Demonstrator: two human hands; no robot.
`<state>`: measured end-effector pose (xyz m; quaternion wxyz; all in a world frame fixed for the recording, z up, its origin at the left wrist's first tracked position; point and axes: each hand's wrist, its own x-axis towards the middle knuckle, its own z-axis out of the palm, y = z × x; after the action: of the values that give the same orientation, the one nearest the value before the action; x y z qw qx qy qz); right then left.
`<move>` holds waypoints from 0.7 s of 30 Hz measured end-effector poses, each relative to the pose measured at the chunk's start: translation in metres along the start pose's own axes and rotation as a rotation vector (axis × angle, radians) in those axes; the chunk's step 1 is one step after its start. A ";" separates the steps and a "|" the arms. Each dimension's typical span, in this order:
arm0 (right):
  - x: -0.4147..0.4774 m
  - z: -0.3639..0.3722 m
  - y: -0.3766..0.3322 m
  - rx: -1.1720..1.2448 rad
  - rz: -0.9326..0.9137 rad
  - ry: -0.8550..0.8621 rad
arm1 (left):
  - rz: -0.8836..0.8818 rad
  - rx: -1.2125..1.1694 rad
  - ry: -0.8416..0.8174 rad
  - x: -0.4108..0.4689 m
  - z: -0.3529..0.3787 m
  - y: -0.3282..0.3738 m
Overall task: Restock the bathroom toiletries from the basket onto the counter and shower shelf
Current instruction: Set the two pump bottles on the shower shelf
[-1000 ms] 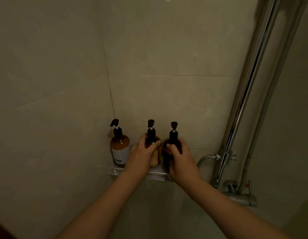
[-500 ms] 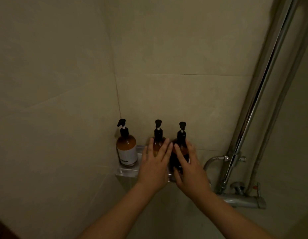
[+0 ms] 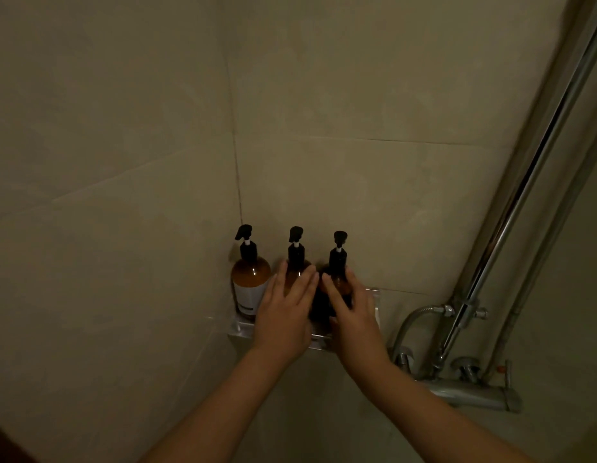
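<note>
Left bottle (image 3: 250,286): I see a brown pump bottle with a white label. It stands up at the left end of the shelf (image 3: 237,330), right in the wall corner. No hand touches it.
Left hand (image 3: 283,315): My left hand is open with flat fingers. It is in front of the middle bottle (image 3: 296,262). I cannot tell if it touches.
Middle bottle: It stands up near the middle of the shelf.
Right hand (image 3: 353,317): It is open too, fingers spread over the right bottle (image 3: 338,265).
Right bottle: It is dark and stands up just beside the middle one.
Shower tap (image 3: 470,392): It is on the wall, right of the shelf.
</note>
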<state>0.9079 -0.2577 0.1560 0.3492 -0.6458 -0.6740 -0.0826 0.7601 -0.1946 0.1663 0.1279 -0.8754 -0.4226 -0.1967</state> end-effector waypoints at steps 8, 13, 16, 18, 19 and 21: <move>0.005 0.008 -0.010 0.025 0.018 -0.042 | -0.045 -0.191 0.036 -0.005 -0.004 -0.010; 0.004 0.002 -0.010 -0.001 0.036 -0.089 | -0.087 -0.238 0.012 -0.003 -0.006 -0.004; 0.006 -0.004 -0.016 0.014 0.024 -0.090 | -0.067 -0.230 0.016 -0.002 -0.009 -0.007; 0.008 -0.009 -0.020 0.037 0.027 -0.068 | -0.054 -0.206 0.030 -0.001 -0.011 -0.007; 0.010 -0.011 -0.022 0.070 0.045 -0.062 | -0.054 -0.203 0.030 -0.001 -0.013 -0.007; 0.011 -0.017 -0.025 0.130 0.076 -0.059 | -0.070 -0.196 0.002 0.000 -0.014 -0.006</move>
<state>0.8919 -0.2624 0.1829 0.3732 -0.6491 -0.6628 -0.0062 0.7523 -0.1964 0.1792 0.0354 -0.8683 -0.4314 -0.2423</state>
